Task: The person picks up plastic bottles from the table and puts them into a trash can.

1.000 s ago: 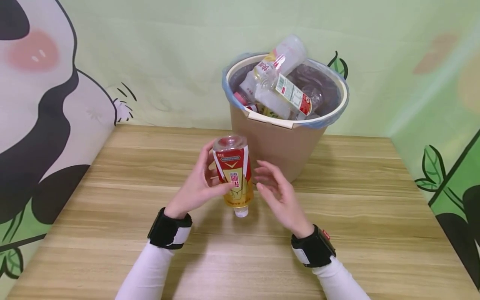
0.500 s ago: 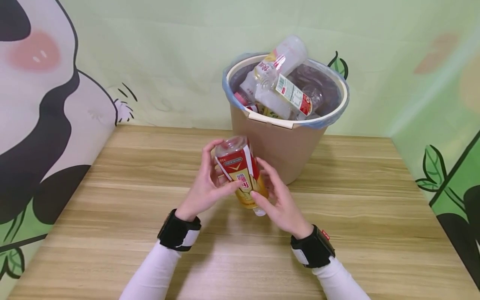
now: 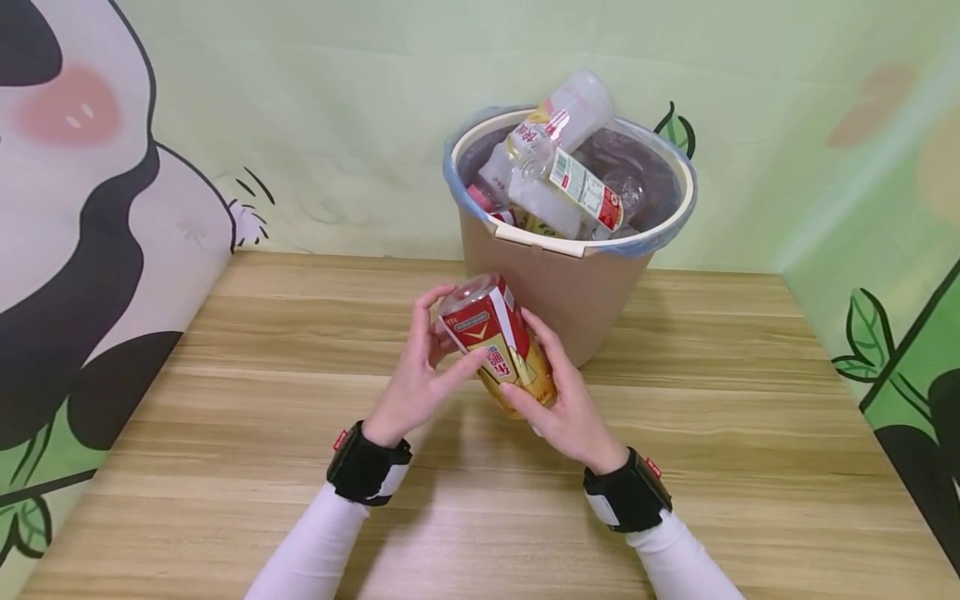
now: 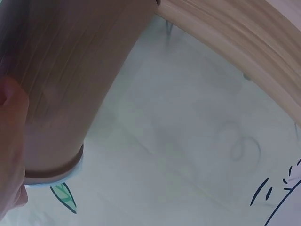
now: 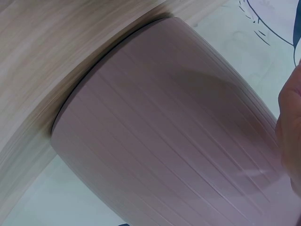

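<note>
A clear plastic bottle [image 3: 498,346] with a red and yellow label is held between both hands in front of the bin. It tilts upside down, its base up to the left and its neck down to the right. My left hand [image 3: 423,367] grips it on the left, thumb across the label. On the lower right side my right hand [image 3: 562,400] holds it, thumb on the front; the cap is mostly hidden there. In the left wrist view only part of the left hand [image 4: 11,146] shows at the edge, and the right wrist view catches part of the right hand [image 5: 290,127].
Just behind the hands stands a brown bin [image 3: 558,292] with a white rim and a blue liner, heaped with several plastic bottles. One bottle [image 3: 573,108] sticks up above its rim. The wooden table [image 3: 262,400] meets a printed backdrop [image 3: 337,125] at the back.
The right hand has closed in and taken hold of the bottle's lower right side. The bottle has tilted, its neck swinging right, and the left hand has shifted slightly right with it.
</note>
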A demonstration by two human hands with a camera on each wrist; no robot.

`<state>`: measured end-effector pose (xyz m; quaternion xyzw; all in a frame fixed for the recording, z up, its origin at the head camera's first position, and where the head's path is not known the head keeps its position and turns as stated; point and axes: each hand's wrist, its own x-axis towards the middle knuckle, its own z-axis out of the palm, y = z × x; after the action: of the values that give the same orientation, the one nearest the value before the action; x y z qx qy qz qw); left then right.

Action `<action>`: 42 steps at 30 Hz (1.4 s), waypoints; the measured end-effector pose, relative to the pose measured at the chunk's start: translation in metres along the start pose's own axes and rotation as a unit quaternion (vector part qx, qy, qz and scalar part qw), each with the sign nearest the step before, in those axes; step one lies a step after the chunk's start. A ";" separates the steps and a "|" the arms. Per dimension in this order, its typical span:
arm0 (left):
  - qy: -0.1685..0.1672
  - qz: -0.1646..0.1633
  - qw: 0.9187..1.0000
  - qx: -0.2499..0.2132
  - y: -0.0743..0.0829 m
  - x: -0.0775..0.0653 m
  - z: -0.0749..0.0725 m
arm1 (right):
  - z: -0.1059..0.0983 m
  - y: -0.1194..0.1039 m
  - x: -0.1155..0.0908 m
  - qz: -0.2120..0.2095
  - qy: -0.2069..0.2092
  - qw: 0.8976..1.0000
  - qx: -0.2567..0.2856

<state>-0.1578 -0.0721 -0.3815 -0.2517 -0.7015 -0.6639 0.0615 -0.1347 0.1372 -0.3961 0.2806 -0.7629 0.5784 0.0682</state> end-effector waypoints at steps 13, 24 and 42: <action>0.055 0.053 0.990 0.115 0.001 -0.001 -0.001 | -0.001 -0.002 0.002 -0.002 0.008 1.000 -0.018; 0.120 0.083 0.980 0.134 0.004 -0.002 -0.006 | -0.005 -0.011 0.000 -0.023 0.019 0.999 -0.037; 0.144 0.090 0.974 0.151 0.007 -0.001 -0.008 | -0.027 -0.038 0.012 -0.045 0.014 0.991 -0.125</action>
<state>-0.1559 -0.0796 -0.3744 -0.2035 -0.7520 -0.5711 0.2585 -0.1309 0.1517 -0.3499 0.2956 -0.8147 0.4789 0.1396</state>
